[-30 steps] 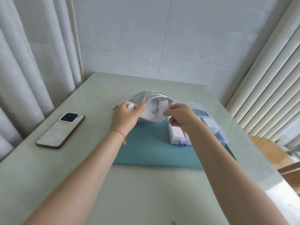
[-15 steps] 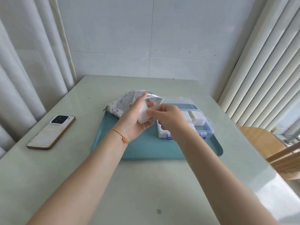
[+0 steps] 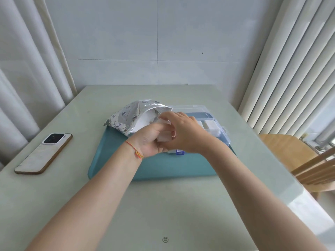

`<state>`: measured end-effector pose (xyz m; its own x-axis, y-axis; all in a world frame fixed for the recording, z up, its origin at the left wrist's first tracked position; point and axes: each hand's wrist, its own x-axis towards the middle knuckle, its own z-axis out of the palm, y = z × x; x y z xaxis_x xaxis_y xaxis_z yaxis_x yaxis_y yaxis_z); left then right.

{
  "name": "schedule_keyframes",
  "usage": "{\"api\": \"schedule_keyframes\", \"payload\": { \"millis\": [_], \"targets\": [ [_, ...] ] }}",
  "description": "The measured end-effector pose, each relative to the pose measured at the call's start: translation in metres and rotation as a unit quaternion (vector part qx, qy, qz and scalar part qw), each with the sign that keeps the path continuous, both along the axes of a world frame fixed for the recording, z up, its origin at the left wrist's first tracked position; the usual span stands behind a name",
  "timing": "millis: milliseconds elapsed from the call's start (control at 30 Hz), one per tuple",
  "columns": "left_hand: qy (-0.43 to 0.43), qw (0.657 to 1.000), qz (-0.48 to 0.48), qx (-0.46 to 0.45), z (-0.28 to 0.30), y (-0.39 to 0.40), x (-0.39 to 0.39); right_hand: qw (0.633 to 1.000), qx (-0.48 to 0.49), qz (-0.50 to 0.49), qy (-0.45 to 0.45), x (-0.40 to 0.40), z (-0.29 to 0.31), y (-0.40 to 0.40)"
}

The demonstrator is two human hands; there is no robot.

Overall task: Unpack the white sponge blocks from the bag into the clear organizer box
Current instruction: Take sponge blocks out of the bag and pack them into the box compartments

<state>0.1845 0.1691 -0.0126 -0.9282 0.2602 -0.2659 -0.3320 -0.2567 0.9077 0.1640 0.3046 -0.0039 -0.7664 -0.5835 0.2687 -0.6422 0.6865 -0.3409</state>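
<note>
At the centre of the frame both hands meet over a teal rectangular tray [image 3: 154,167] that lies on the pale green surface [image 3: 163,205]. The left hand [image 3: 148,140], a red and orange string bracelet [image 3: 135,150] around its wrist, is turned palm-up with its fingers curled about a white sponge block [image 3: 164,137]. The right hand [image 3: 183,132] comes in from the right and lies over the same block, fingers bent down onto its top edge, so the grip of each hand is closed around the block and the block sits between the two palms. How much of the block each hand covers cannot be made out.

Just behind the hands, toward the upper left of the tray, lies the crumpled silver foil bag [image 3: 130,115] with dark printed symbols, its mouth open toward the hands and white material showing inside. To the right of the bag, partly hidden by the right hand, stands the clear plastic organizer box [image 3: 220,132] with a blue latch [image 3: 180,152] at its near edge; white blocks show in its right-hand compartments.

At the left of the frame a smartphone with a marbled white back [image 3: 43,153] lies flat on the surface, well apart from the tray. A light wooden chair [image 3: 290,153] stands at the right edge, and pale curtains [image 3: 27,69] hang on the left.
</note>
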Motion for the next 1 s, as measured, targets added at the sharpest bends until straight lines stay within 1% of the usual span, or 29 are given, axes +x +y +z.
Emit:
{"api": "schedule_keyframes", "payload": {
  "millis": [167,267,367,533,567,600,667,767,867,1000],
  "targets": [
    [-0.007,1.000,-0.001,0.012,-0.003,0.009,-0.012,0.999,-0.028,0.042,0.006,-0.003,0.001,0.010],
    [-0.004,0.999,0.005,0.034,-0.001,0.017,-0.013,0.998,-0.053,0.038,0.019,-0.007,0.000,0.014],
    [0.002,1.000,-0.013,0.025,0.000,0.022,-0.014,0.997,-0.064,0.032,0.027,-0.011,0.000,0.019],
    [0.019,1.000,-0.012,0.014,0.003,0.025,-0.017,0.996,-0.057,0.062,0.023,-0.012,-0.003,0.023],
    [0.018,1.000,-0.010,0.014,0.002,0.024,-0.019,0.996,-0.067,0.062,-0.001,-0.012,0.000,0.026],
    [0.015,1.000,-0.012,0.010,0.002,0.023,-0.020,0.993,-0.090,0.059,-0.045,-0.014,0.003,0.030],
    [0.027,0.999,-0.028,-0.011,0.001,0.020,-0.023,0.979,-0.153,0.035,-0.129,-0.021,0.011,0.039],
    [0.073,0.994,-0.068,-0.038,-0.002,0.020,-0.025,0.972,-0.178,-0.010,-0.151,-0.031,0.013,0.048],
    [0.101,0.989,-0.088,-0.059,-0.007,0.025,-0.028,0.955,-0.214,0.001,-0.203,-0.034,0.008,0.051],
    [0.123,0.981,-0.117,-0.090,-0.007,0.034,-0.030,0.948,-0.233,-0.017,-0.218,-0.041,0.004,0.061]
  ]
}}
